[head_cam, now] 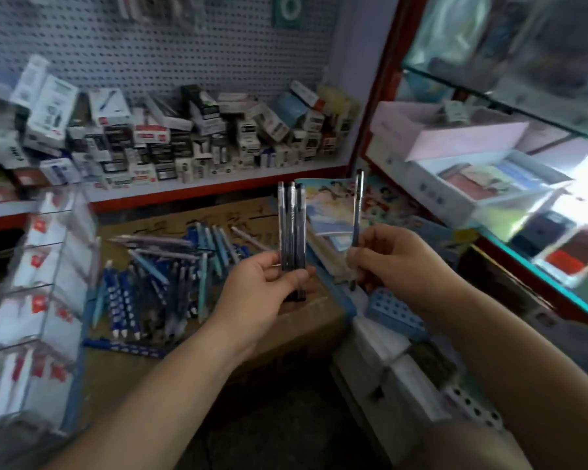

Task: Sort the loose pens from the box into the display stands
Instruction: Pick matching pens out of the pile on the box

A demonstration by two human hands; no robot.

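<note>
My left hand (pixel 265 286) grips a small bunch of dark pens (pixel 291 225) held upright in the middle of the view. Just to the right, my right hand (pixel 391 259) pinches a single dark pen (pixel 357 212), also upright. Below and to the left, several loose blue, light blue and purple pens (pixel 170 273) lie heaped on a brown cardboard box (pixel 286 320). A clear tiered display stand (pixel 38 300) with red labels stands at the left. A blue holder with holes (pixel 394 312) lies under my right wrist.
A shelf (pixel 218 184) behind the box is crowded with small pen cartons (pixel 190 130) under a pegboard wall. Picture books (pixel 333 212) lie behind my hands. A glass counter (pixel 540 232) with trays runs along the right.
</note>
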